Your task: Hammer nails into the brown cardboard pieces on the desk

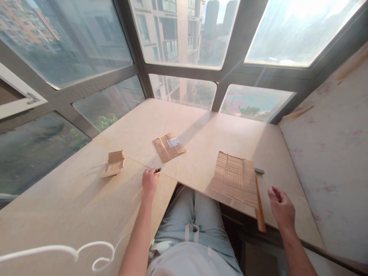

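Note:
My left hand (pixel 150 180) is closed in a pinch around a small black object (pixel 157 170), too small to name, just above the table. In front of it lies a flat piece of corrugated cardboard (pixel 165 149) with a white label (pixel 174 142). My right hand (pixel 281 205) hovers past the table's right front edge, fingers loosely curled and slightly apart, nothing visible in them. Left of that hand, a larger corrugated cardboard sheet (pixel 237 178) partly covers a hammer-like tool. Its wooden handle (pixel 260 209) sticks out over the edge, and a grey metal end (pixel 259 171) shows.
A small folded cardboard piece (pixel 114 165) stands at left on the pale table (pixel 198 134). A white coiled cable (pixel 94 249) runs across the lower left. Windows (pixel 184 92) border the far side, and a papered wall (pixel 330 165) rises at right.

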The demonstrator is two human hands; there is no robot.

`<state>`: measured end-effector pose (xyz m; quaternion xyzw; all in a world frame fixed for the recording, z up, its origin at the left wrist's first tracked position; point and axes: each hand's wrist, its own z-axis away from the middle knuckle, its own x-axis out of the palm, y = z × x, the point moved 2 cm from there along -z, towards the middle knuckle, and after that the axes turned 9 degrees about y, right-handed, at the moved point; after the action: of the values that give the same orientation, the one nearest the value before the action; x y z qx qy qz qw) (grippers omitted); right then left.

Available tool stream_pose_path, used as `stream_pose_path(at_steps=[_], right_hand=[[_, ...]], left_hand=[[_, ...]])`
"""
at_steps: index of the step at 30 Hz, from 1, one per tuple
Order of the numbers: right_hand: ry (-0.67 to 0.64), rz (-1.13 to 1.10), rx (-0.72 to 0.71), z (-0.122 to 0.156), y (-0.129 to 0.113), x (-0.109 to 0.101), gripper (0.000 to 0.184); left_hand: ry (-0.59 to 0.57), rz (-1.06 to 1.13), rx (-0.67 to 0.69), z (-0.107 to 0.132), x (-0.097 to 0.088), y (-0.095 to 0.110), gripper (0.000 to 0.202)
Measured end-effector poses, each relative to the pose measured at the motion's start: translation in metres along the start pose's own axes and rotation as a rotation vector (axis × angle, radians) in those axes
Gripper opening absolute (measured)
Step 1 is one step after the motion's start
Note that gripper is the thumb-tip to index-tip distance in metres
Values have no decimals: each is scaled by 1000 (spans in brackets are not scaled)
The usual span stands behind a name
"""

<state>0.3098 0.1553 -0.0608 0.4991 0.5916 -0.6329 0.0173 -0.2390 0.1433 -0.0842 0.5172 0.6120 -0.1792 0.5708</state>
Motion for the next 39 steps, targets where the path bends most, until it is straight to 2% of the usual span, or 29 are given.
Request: stream_pose_path(at_steps=[3,8,14,20,24,28,34,37,39], right_hand=[[-20,16,22,7,8,-1,66],[-61,30,32,14,12,2,65],[-176,54,6,19,14,17,63],[-173,160,-222,22,8,25,51],[-146,192,-295,19,0,28,36],[-165,179,-272,9,-2,32,25],[-198,111,-171,-7,-2,30,32],[-224,60,-124,-6,-2,23,36],[-220,35,-97,-4,-3,16,41]], left_hand=[[-51,32,14,-8,2,0,20],[-131,60,25,-17,3,-1,18],[-101,146,12,-25,6,6,17],[-57,272,-70,-30,7,1,15],[-16,346,-125,-34,2,-3,16],[-1,412,-182,-37,-6,0,20],[86,424,-188,-38,-22,13,19],[154,455,-233,-36,-30,28,19],[162,554,-278,-33,-36,46,22]])
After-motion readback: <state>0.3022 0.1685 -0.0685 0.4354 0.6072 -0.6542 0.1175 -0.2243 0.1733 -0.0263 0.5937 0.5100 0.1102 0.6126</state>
